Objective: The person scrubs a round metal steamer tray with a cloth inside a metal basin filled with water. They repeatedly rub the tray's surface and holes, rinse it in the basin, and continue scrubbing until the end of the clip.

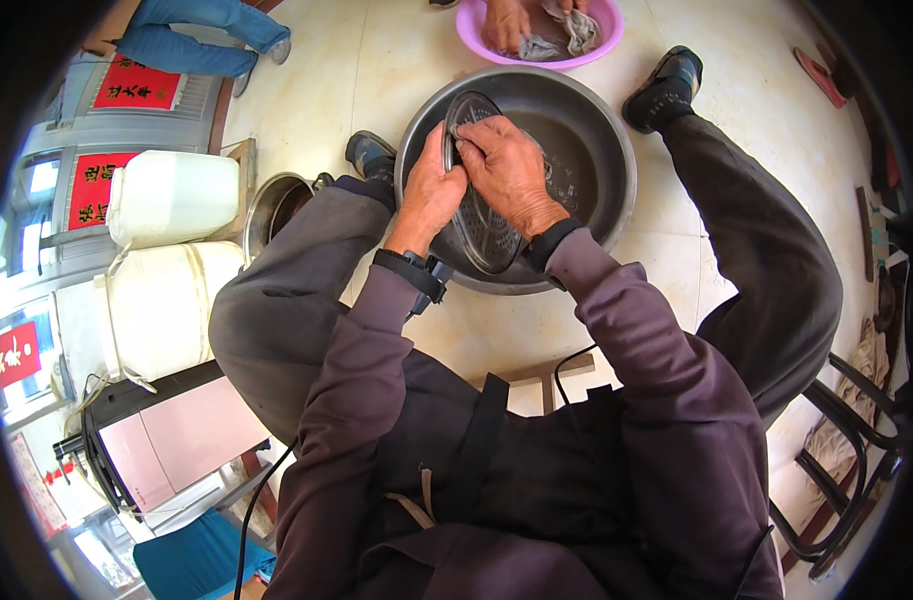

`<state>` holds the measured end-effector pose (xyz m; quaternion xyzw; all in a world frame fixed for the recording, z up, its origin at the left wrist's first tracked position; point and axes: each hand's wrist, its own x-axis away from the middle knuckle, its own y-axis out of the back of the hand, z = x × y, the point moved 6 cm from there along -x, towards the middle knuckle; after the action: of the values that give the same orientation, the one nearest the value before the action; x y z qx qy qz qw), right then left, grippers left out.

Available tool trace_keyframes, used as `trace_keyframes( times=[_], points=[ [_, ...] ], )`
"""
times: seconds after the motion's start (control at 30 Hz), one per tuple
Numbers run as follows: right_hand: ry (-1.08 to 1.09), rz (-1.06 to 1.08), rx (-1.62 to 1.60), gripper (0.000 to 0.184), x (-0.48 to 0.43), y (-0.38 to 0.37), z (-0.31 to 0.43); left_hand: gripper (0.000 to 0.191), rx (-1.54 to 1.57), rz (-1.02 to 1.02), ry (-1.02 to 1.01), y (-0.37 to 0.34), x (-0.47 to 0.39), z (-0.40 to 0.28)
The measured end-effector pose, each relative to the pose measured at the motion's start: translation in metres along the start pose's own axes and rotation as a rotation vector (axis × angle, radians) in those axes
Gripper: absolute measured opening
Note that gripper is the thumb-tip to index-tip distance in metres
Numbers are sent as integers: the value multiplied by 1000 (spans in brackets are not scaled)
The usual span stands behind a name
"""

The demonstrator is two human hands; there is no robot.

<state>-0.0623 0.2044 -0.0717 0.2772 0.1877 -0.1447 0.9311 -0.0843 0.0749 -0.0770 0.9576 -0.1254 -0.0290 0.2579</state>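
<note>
A wide metal basin [623, 161] with murky water in it stands on the floor between my feet. Over its left part, a round perforated metal steamer plate [494, 244] is tilted up on its edge. My left hand [432, 191] grips the plate's left rim, thumb on the near face. My right hand [510, 169] presses against the plate's perforated face, fingers bent around something small and greyish that is mostly hidden, perhaps a scouring pad or cloth.
Beyond the basin, another person's hands [507, 26] hold grey cloths in a pink basin [468, 37]. A metal pot [258, 217] and white plastic jugs [179, 196] stand left. A black-framed chair [839, 480] is at right. Someone in jeans [194, 37] stands upper left.
</note>
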Motion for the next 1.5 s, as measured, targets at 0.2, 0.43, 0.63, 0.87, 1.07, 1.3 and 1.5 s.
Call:
trace_keyframes(
  times=[0.2,0.43,0.63,0.87,1.07,1.3,1.5],
  points=[
    [84,-70,25,14,-10,4,-5,63,-124,138,36,-2,5,-5],
    [-321,94,-404,23,-17,-4,-32,61,-126,101,-51,-3,11,-2],
    [-643,199,-476,21,-17,-6,-40,59,-134,89,-63,-1,22,-5],
    [-652,20,-363,22,-33,5,-74,57,-97,126,-166,-10,28,-18],
    [-810,24,-498,15,-43,-11,-103,54,-111,123,-104,-9,25,-6],
    [-569,80,-316,24,-22,-9,-45,56,-41,75,-54,-3,22,4],
    [-777,19,-326,26,-39,-16,-99,53,-18,79,-115,-1,31,-4]
  ],
)
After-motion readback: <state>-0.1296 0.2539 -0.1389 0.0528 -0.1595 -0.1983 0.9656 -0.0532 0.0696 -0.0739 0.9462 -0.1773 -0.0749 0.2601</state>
